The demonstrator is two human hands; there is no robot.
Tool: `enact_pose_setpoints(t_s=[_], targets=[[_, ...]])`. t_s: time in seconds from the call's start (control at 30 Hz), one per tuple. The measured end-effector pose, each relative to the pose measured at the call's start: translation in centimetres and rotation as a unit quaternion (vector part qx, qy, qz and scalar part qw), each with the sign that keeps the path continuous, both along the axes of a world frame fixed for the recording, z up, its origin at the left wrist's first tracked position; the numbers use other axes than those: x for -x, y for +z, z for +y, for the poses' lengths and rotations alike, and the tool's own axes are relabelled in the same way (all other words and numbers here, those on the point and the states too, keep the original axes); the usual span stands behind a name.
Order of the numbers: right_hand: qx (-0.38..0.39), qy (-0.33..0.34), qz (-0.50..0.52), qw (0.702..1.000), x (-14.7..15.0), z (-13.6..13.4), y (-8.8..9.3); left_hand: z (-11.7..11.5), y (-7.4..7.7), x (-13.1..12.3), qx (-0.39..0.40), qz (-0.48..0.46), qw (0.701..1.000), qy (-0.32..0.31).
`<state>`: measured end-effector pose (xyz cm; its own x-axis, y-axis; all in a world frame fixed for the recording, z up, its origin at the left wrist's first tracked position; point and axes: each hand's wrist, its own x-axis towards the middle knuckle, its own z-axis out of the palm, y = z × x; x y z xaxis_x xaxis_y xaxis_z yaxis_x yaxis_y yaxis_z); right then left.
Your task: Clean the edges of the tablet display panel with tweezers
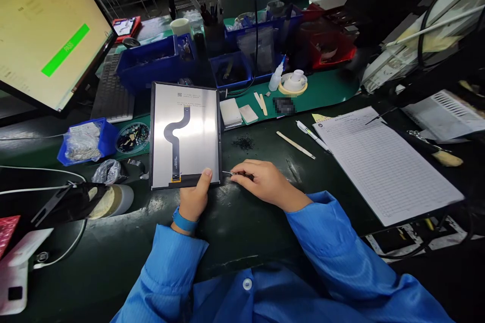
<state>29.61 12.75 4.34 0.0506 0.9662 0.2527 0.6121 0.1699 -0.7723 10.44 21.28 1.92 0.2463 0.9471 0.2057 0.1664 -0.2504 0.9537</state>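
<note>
My left hand (195, 197) grips the lower edge of a tablet display panel (200, 136), thumb on its silver back. The panel is tilted up, its back facing me, with a dark ribbon cable (176, 151) running down it in a curve. At the panel's lower right corner, my right hand (265, 181) is closed around a slim tool (248, 175) with a thin metal tip and a dark body. Its tip points left and is close to the panel's edge; whether they touch I cannot tell. Fingers hide part of the tool.
Dark scraps (244, 142) lie right of the panel, near a flat stick (295, 145). Farther right are a pen (312, 135) and a printed sheet (386, 161). Blue bins (147, 60) and a monitor (53, 25) reading PASS stand behind. A tape roll (121, 199) sits at left.
</note>
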Motion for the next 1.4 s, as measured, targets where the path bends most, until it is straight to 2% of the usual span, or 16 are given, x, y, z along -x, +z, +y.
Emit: enact_pose_setpoints(t_s=[0.13, 0.33, 0.63, 1.13, 1.4], targets=[[0.004, 0.004, -0.035, 0.999, -0.06, -0.04, 0.05, -0.07, 0.1, -0.04, -0.007, 0.004, 1.0, 0.005], [0.042, -0.016, 0.016, 0.999, 0.25, -0.06, 0.06, 0.04, 0.05, -0.05, -0.008, 0.008, 1.0, 0.003], [-0.013, 0.011, -0.024, 1.0, 0.0, 0.0, -0.22, 0.31, -0.63, 0.14, -0.005, -0.014, 1.0, -0.002], [-0.015, 0.069, -0.016, 0.997, -0.04, -0.32, 0.19, 0.33, -0.27, 0.02, -0.001, 0.008, 1.0, 0.006], [0.003, -0.013, -0.006, 1.0, -0.06, -0.07, 0.12, 0.33, -0.39, 0.02, -0.002, 0.013, 1.0, 0.006]])
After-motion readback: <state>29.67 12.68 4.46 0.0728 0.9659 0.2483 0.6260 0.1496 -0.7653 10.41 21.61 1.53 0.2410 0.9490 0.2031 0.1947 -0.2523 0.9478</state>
